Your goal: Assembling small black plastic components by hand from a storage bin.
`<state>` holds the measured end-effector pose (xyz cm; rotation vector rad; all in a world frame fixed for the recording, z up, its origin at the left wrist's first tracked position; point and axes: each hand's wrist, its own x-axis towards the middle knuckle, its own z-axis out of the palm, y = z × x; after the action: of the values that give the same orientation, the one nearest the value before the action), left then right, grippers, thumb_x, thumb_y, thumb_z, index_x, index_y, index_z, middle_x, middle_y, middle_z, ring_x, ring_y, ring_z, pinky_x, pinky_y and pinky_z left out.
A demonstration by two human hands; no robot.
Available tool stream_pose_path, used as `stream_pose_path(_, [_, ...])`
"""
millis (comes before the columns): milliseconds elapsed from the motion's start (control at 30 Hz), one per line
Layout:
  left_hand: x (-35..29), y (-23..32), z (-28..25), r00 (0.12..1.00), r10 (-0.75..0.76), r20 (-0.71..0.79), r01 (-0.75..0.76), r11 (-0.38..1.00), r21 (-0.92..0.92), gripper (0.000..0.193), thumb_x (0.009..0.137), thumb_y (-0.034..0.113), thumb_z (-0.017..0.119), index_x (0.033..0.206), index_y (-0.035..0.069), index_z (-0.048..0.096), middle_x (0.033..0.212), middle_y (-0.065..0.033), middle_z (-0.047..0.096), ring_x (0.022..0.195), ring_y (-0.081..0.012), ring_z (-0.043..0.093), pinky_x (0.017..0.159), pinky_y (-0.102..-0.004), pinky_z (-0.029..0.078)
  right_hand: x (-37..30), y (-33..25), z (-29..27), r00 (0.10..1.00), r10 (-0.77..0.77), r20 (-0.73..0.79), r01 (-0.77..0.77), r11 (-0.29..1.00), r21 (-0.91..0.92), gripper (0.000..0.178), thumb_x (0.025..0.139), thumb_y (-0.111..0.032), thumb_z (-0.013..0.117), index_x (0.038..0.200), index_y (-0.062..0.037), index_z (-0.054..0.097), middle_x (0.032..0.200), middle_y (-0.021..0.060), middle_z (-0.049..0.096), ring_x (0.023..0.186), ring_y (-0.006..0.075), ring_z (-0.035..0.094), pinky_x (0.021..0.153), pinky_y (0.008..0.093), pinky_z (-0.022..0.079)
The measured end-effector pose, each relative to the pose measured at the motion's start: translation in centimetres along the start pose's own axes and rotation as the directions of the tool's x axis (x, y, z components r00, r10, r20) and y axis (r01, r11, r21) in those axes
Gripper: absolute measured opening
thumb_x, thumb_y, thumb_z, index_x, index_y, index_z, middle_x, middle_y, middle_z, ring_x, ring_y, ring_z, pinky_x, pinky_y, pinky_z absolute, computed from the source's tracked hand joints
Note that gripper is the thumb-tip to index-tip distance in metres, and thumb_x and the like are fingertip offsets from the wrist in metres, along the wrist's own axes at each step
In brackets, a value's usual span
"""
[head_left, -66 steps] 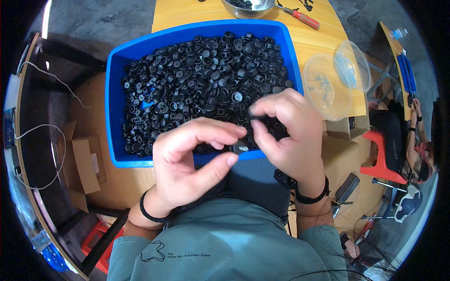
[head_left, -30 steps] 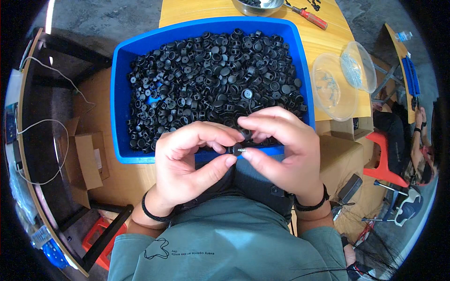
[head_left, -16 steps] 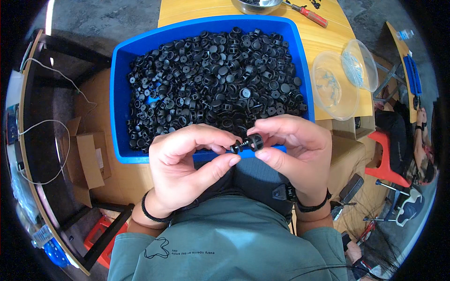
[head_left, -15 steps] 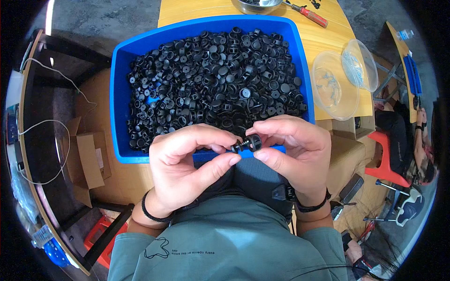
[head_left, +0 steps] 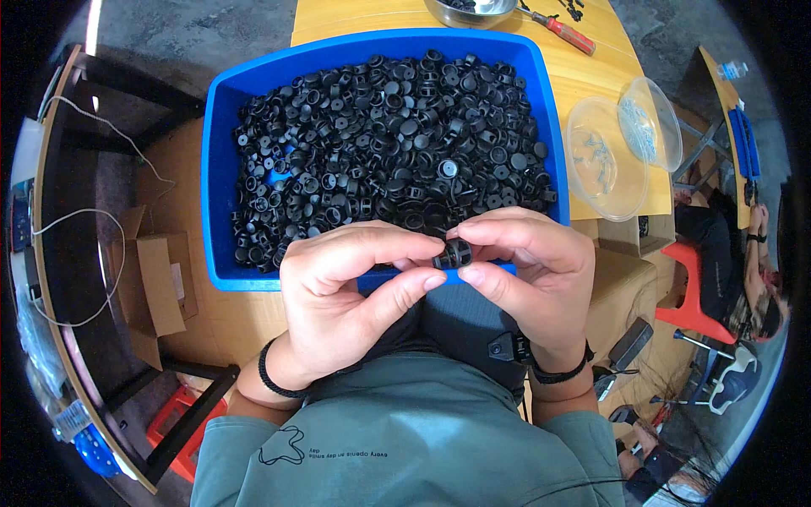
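Between my two hands, just above the near rim of a blue bin (head_left: 213, 186), sits a small round black plastic part (head_left: 457, 253). My left hand (head_left: 355, 291) pinches its left side with thumb and fingers. The thumb and fingers of my right hand (head_left: 524, 266) close on its right side. Whether it is one piece or two pressed together I cannot tell. The bin is heaped with loose black plastic parts (head_left: 380, 135), mostly small rings and caps.
On the wooden table (head_left: 583, 72) lie a red-handled screwdriver (head_left: 570, 35), a metal bowl (head_left: 473, 15) and two clear plastic tubs (head_left: 604, 207) holding small metal pieces. An open cardboard box (head_left: 160, 279) stands left, a red stool (head_left: 688, 283) right. Another person's hand (head_left: 759, 220) shows far right.
Half a second ago a spring and a smaller black piece showed between my hands, apart from the round part. My left fingers have moved right, closing that gap.
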<state>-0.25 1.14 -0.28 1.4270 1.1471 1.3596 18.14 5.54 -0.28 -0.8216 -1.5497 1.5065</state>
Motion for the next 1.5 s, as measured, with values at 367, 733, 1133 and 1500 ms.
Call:
stream_pose_path(367, [0.2,-1.4,0.8,0.988,-0.123,-0.092,0.123,0.992,-0.003,0.016,0.071,-0.001,0.072,0.087,-0.002,0.068,0.080,-0.0119,0.068,0.071,-0.0143,0.064,0.062,-0.0239,0.050,0.6,1.0,0.3,0.996,-0.073,-0.051,0.058,0.968,-0.245,0.026,0.072,0.002,0.067,0.098,-0.0007,0.066,0.091,0.0128,0.065,0.079,0.0196,0.064,0.068,0.0259,0.051])
stream_pose_path(733, [-0.6,-1.2,1.6,0.974,-0.151,-0.167,0.147,0.989,-0.037,0.016,0.073,-0.001,0.071,0.089,-0.001,0.068,0.079,-0.0096,0.068,0.071,-0.0119,0.064,0.064,-0.0234,0.051,-0.1,0.5,1.4,0.970,-0.221,-0.104,0.156,0.887,-0.435,0.024,0.072,0.001,0.067,0.096,-0.0009,0.067,0.092,0.0135,0.065,0.080,0.0225,0.065,0.070,0.0281,0.051])
stream_pose_path(1133, [-0.7,1.2,1.0,0.996,-0.023,-0.083,0.025,1.000,0.013,0.018,0.069,0.000,0.074,0.086,-0.003,0.067,0.085,-0.0141,0.067,0.077,-0.0191,0.063,0.069,-0.0275,0.049,-1.3,-0.1,1.1,0.991,-0.046,-0.128,0.047,0.999,0.007,0.029,0.075,0.005,0.066,0.104,0.0022,0.064,0.094,0.0110,0.062,0.083,0.0148,0.061,0.073,0.0244,0.051])
stream_pose_path(1500, [-0.5,0.9,0.8,0.997,0.039,-0.069,-0.035,0.997,0.063,0.018,0.068,0.000,0.075,0.084,-0.003,0.067,0.083,-0.0148,0.067,0.075,-0.0212,0.064,0.067,-0.0283,0.049,-1.2,-0.5,1.1,0.987,-0.107,-0.117,0.083,0.978,-0.193,0.028,0.073,0.001,0.069,0.100,0.0013,0.065,0.091,0.0130,0.064,0.080,0.0184,0.062,0.070,0.0259,0.051])
